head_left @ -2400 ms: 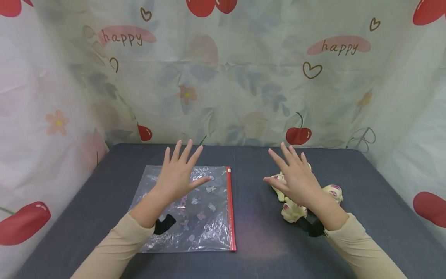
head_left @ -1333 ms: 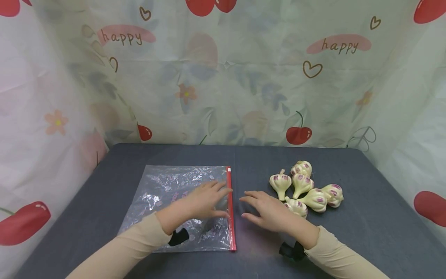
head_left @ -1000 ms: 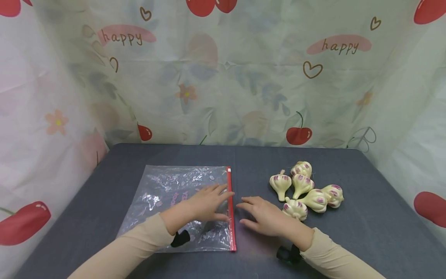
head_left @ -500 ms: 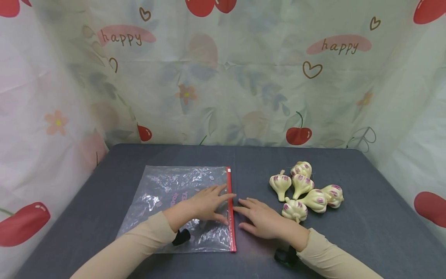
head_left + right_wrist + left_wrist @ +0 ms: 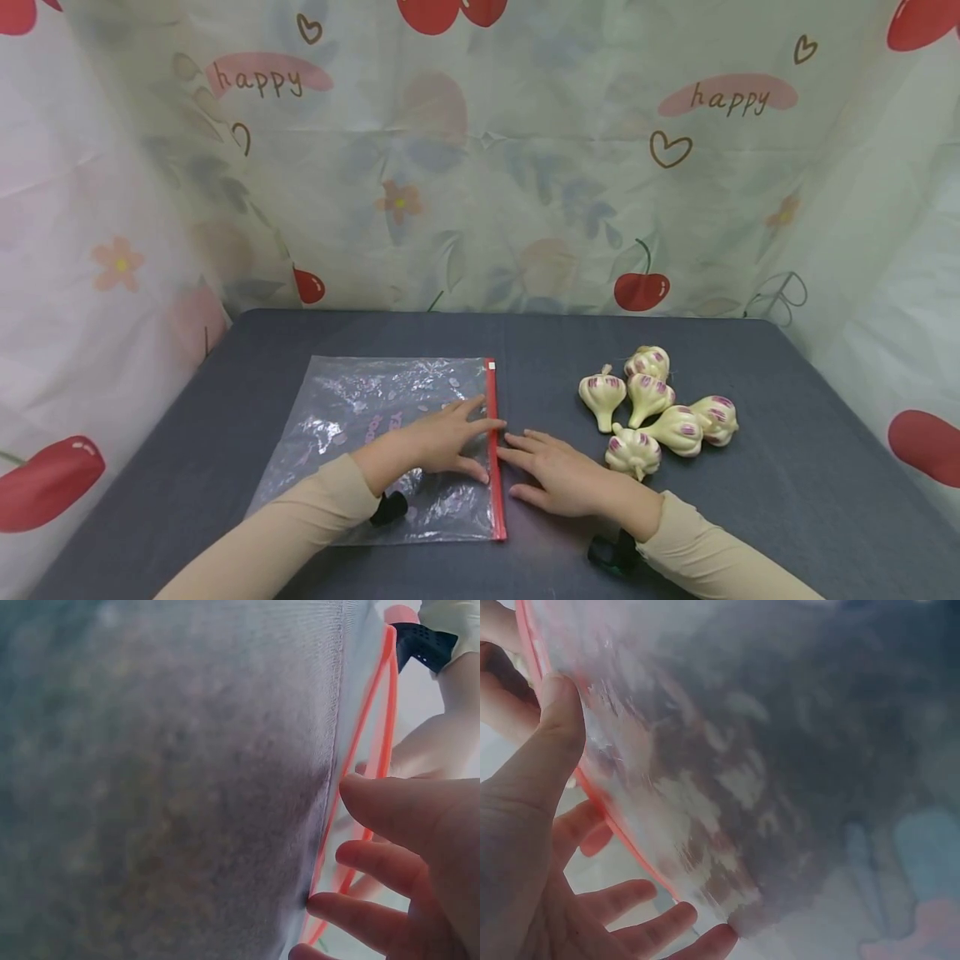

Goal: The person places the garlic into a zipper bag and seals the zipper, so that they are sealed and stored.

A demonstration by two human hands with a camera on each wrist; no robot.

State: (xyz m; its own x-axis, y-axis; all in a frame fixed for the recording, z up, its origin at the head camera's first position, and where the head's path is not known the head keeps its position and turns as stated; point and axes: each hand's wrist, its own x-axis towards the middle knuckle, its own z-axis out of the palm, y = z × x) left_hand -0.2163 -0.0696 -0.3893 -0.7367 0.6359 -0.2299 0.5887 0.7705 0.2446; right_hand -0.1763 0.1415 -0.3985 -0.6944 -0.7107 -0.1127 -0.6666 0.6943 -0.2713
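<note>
Head view: left hand [image 5: 442, 439] and right hand [image 5: 558, 477] at the red strip [image 5: 496, 503]

The bag [image 5: 390, 388] lies on the desk [image 5: 757, 533], garlic bulbs [image 5: 651, 398] to its right. Both hands' fingers are spread, with no grip showing; the right's tips reach the strip. A light touch should serve: left hand steadying, right fingertips close along the strip.

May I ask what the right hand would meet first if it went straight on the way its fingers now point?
Most likely the red edge strip of the clear bag; the right hand points toward it and ends at or just short of it, though exact contact is hard to tell.
</note>
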